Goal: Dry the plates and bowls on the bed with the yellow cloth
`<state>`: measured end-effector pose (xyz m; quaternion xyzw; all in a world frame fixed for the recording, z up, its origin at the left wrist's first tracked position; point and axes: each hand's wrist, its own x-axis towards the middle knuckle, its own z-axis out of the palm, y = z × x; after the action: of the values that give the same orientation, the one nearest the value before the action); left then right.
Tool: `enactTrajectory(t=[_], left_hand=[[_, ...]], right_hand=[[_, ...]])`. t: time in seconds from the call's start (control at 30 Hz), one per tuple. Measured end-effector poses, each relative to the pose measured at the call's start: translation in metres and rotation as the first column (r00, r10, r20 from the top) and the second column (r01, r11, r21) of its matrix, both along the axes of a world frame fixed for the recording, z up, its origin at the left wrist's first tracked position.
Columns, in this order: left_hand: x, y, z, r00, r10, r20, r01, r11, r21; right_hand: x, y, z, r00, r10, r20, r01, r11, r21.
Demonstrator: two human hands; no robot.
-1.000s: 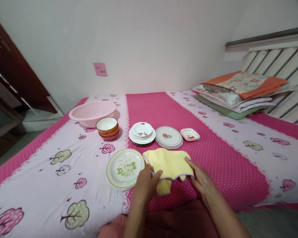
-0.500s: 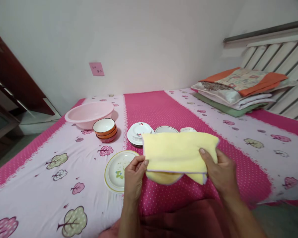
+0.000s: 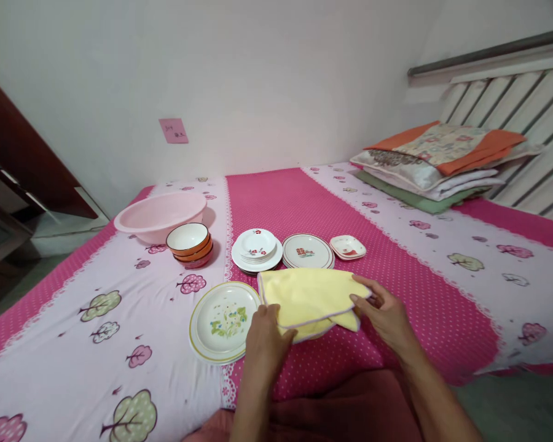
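A yellow cloth (image 3: 304, 294) lies folded on the pink bedspread in front of me. My left hand (image 3: 267, 347) pinches its near left edge. My right hand (image 3: 384, 316) grips its right corner. Just left of the cloth sits a white plate with a green flower pattern and gold rim (image 3: 223, 319). Behind the cloth stand a stack of white plates with red flowers (image 3: 257, 250), a stack of rimmed plates (image 3: 308, 252) and a small square dish (image 3: 348, 247).
Stacked orange bowls (image 3: 188, 244) and a pink plastic basin (image 3: 159, 215) sit at the back left. Folded pillows and bedding (image 3: 437, 162) lie at the right by a slatted headboard. A dark wooden door (image 3: 13, 153) stands at left.
The cloth was lifted and spread wide between both hands half a second ago; now it is lowered onto the bed, folded smaller, with both hands still on it.
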<state>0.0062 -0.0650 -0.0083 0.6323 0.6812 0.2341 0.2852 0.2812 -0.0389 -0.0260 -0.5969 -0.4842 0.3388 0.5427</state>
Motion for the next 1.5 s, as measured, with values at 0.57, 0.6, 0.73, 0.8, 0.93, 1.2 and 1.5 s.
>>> enactTrajectory(t=[0.57, 0.6, 0.73, 0.8, 0.93, 1.2, 1.5], left_hand=[[-0.003, -0.005, -0.005, 0.982, -0.188, 0.011, 0.188, 0.981, -0.045], [-0.003, -0.004, -0.006, 0.985, -0.170, 0.023, 0.170, 0.985, -0.033], [-0.002, 0.003, -0.004, 0.992, -0.068, 0.101, 0.068, 0.998, 0.009], [-0.004, 0.003, -0.001, 0.987, -0.066, 0.144, 0.063, 0.998, 0.026], [-0.014, -0.004, 0.003, 0.973, -0.154, 0.171, 0.164, 0.986, -0.043], [-0.019, -0.004, 0.007, 0.981, -0.157, 0.113, 0.167, 0.982, -0.087], [0.001, -0.003, -0.009, 0.978, -0.208, 0.003, 0.208, 0.978, 0.024]], right_hand=[[0.002, -0.009, -0.016, 0.926, 0.134, 0.354, -0.106, 0.990, -0.098], [-0.001, -0.007, -0.016, 0.932, 0.111, 0.345, -0.089, 0.993, -0.079], [-0.010, 0.004, -0.011, 0.955, 0.046, 0.294, -0.049, 0.999, 0.004], [-0.005, 0.005, -0.006, 0.960, 0.014, 0.278, -0.020, 1.000, 0.020], [0.025, -0.010, 0.001, 0.927, 0.078, 0.367, -0.059, 0.996, -0.063], [0.044, -0.033, -0.004, 0.732, 0.193, 0.653, -0.099, 0.979, -0.179], [-0.015, 0.001, -0.018, 0.639, 0.259, 0.724, -0.354, 0.935, -0.022]])
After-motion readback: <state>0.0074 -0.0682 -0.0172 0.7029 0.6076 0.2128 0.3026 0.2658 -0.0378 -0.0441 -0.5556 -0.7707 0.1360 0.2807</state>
